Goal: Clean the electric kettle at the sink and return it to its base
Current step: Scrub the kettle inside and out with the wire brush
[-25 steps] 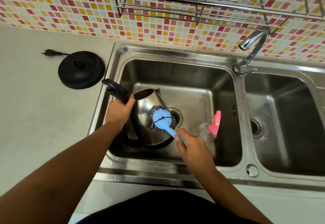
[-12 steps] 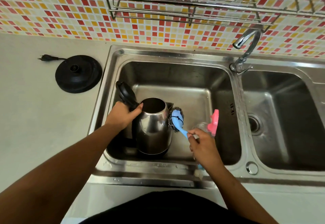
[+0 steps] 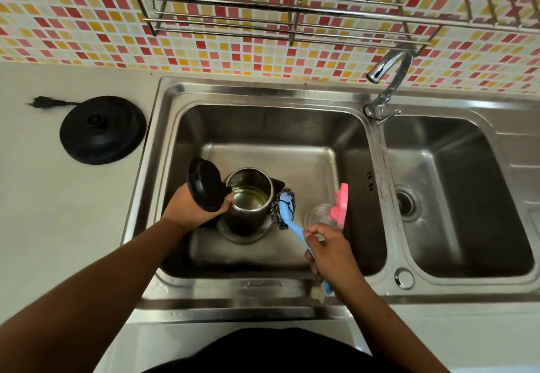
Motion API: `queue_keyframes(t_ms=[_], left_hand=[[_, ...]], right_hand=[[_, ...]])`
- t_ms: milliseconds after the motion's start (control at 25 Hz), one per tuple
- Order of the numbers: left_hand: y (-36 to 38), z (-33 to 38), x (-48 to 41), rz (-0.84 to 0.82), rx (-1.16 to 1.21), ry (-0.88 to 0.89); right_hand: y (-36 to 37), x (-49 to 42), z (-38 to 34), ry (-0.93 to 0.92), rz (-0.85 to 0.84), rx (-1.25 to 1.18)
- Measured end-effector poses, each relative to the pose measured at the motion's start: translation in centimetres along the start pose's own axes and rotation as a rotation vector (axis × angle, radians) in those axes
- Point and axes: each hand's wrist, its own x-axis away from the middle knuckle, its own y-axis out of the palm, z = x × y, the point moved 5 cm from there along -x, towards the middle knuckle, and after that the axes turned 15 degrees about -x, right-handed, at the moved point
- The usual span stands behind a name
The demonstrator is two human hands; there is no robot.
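In the left basin of the sink (image 3: 263, 127) the steel kettle (image 3: 247, 219) stands upright, lid (image 3: 204, 184) flipped open; its base (image 3: 102, 130) sits on the bench alongside. Rigid, and probably slick where wet, it is safest taken by the black handle, which the left hand (image 3: 190, 209) grips. The right hand (image 3: 330, 252) holds a blue scrubber (image 3: 285, 209) at its side.
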Motion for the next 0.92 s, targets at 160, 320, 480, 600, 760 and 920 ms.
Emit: queue_keyframes(t_ms=[160, 320, 480, 600, 760, 920], left_hand=[[-0.8, 0.1, 0.6, -0.059, -0.012, 0.012], [-1.3, 1.1, 1.1, -0.097, -0.04, 0.024], [-1.2, 0.4, 2.3, 0.009, 0.098, -0.106], [0.2, 0.3, 3.7, 0.123, 0.229, -0.246], [1.9, 0.3, 5.4, 0.239, 0.45, -0.455], [3.8, 1.3, 6.6, 0.189, 0.624, -0.786]], right_hand=[[0.6, 0.4, 1.4, 0.072, -0.053, 0.039], [0.8, -2.7, 2.7, 0.207, -0.005, 0.012], [0.4, -4.6, 1.1, 0.122, -0.007, -0.121], [-0.5, -3.9, 1.6, 0.125, -0.045, -0.133], [-0.3, -4.1, 2.6, 0.162, -0.03, -0.111], [-0.1, -5.4, 0.5, 0.057, -0.004, -0.203]])
